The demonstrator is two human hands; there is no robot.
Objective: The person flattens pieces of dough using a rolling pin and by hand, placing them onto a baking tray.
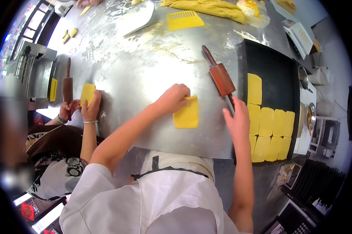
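A flat yellow dough sheet (187,115) lies on the metal table in front of me. My left hand (174,97) pinches its upper edge between closed fingers. To the right, a brown wooden rolling pin (222,79) rests at a slant on the table. My right hand (238,119) is loosely around its near handle, thumb on one side and fingers on the other. Beside that hand stands a black tray (269,56), where several yellow dough sheets (266,121) lie in rows at the near end and along the left side.
At left, a co-worker's hands (91,107) hold another dough piece (87,94) beside a second rolling pin (68,87). A yellow scraper (185,20), a white sheet (139,18) and a long dough roll (207,8) lie at the back. A metal machine (33,74) stands far left.
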